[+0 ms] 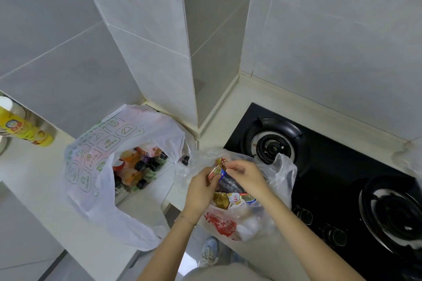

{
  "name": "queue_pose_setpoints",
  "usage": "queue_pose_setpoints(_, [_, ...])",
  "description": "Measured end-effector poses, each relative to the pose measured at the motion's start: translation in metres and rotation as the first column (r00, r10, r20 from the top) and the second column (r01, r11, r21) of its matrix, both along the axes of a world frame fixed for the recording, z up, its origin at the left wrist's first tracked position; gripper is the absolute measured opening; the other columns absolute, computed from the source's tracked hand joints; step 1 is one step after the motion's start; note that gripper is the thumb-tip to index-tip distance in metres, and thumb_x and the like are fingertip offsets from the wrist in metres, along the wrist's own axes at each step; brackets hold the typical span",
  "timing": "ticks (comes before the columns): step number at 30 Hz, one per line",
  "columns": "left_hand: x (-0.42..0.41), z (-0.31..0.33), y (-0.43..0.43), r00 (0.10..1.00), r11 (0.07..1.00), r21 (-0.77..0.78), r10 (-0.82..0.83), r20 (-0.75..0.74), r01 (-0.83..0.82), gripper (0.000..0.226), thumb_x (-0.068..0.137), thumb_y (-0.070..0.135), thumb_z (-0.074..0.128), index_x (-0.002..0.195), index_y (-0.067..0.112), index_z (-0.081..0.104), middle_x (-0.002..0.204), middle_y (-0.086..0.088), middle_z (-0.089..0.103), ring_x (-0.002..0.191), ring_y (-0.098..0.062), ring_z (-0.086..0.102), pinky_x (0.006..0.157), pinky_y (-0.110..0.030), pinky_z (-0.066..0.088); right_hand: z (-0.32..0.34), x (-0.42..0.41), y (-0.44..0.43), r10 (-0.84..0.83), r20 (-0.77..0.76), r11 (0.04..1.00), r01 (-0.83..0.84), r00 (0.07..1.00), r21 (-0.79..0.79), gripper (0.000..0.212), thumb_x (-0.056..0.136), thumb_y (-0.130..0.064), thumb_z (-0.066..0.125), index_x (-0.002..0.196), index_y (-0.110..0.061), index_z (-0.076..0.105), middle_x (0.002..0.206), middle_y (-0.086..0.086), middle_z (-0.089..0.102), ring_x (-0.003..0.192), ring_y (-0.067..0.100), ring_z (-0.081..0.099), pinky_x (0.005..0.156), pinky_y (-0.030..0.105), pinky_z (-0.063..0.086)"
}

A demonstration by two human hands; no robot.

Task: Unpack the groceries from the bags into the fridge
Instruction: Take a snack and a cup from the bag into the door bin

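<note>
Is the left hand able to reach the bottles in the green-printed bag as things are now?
Probably yes: the bag gapes open beside the left hand, bottles uncovered, but that hand holds a packet.

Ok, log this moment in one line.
stage: unpacking clear bag | left hand: grips small packet | right hand: pinches small packet | printed bag: bottles inside

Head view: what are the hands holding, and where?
A small colourful packet: left hand grips its lower end, right hand pinches its top.
</note>
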State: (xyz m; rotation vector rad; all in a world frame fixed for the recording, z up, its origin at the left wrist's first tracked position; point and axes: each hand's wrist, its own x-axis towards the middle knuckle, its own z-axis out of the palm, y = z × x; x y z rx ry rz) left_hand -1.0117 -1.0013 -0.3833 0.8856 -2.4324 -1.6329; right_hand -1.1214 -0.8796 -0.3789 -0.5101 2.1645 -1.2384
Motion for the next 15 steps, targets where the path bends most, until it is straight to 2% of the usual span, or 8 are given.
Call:
queue_pose_setpoints(2, [0.003, 0.000, -0.004, 0.999, 0.999, -0.053, -0.008, 0.031, 0.010, 0.008, 0.095, 0.020, 0.058, 0.088, 0.021, 0.061, 0.081, 0.002, 0.066, 0.078, -0.019, 0.063, 0.076, -0.036, 0.051, -0.006, -0.004, 0.002, 0.075, -0.110, 0.989, -0.060, 0.991, 0.136, 0.030, 0.089, -0.013, 0.065, 0.119, -0.017, 0.065, 0.120, -0.008, 0.063, 0.110, 0.004, 0.056, 0.097, 0.020, 0.043])
queue_pose_setpoints(4, [0.005, 0.001, -0.009, 0.999, 0.999, -0.047, 0.003, 0.040, -0.001, 0.007, 0.095, 0.021, 0.058, 0.088, 0.023, 0.060, 0.083, 0.002, 0.067, 0.080, -0.018, 0.063, 0.077, -0.036, 0.050, -0.014, -0.009, 0.001, 0.187, -0.217, 0.955, -0.125, 0.958, 0.270, 0.038, 0.089, -0.016, 0.064, 0.127, -0.018, 0.060, 0.132, -0.004, 0.056, 0.123, 0.012, 0.049, 0.103, 0.025, 0.038])
queue_pose_setpoints(8, [0.011, 0.003, -0.020, 0.998, 0.997, -0.069, 0.036, 0.056, -0.032, 0.007, 0.095, 0.024, 0.059, 0.089, 0.020, 0.059, 0.079, 0.004, 0.064, 0.076, -0.015, 0.061, 0.072, -0.032, 0.047, -0.026, -0.014, -0.006, 0.379, -0.228, 0.846, -0.235, 0.897, 0.480, 0.060, 0.091, -0.026, 0.061, 0.146, -0.021, 0.037, 0.155, 0.001, 0.028, 0.145, 0.020, 0.020, 0.118, 0.035, 0.019])
queue_pose_setpoints(11, [0.013, 0.004, -0.028, 0.998, 0.993, -0.105, 0.053, 0.039, -0.048, 0.009, 0.095, 0.024, 0.059, 0.092, 0.016, 0.060, 0.079, 0.003, 0.062, 0.073, -0.013, 0.056, 0.069, -0.028, 0.043, -0.029, -0.014, -0.012, 0.413, -0.259, 0.805, -0.217, 0.873, 0.552, 0.072, 0.091, -0.031, 0.060, 0.152, -0.024, 0.021, 0.160, 0.001, 0.011, 0.148, 0.021, 0.004, 0.119, 0.040, 0.012])
queue_pose_setpoints(15, [0.008, 0.003, -0.034, 0.998, 0.994, -0.110, 0.005, 0.057, 0.001, 0.012, 0.095, 0.023, 0.058, 0.088, 0.014, 0.059, 0.076, 0.006, 0.058, 0.071, -0.013, 0.051, 0.064, -0.025, 0.039, -0.030, -0.013, -0.024, 0.465, -0.295, 0.707, -0.150, 0.834, 0.691, 0.078, 0.089, -0.046, 0.060, 0.151, -0.027, 0.016, 0.157, 0.006, 0.008, 0.146, 0.028, 0.003, 0.117, 0.042, 0.010])
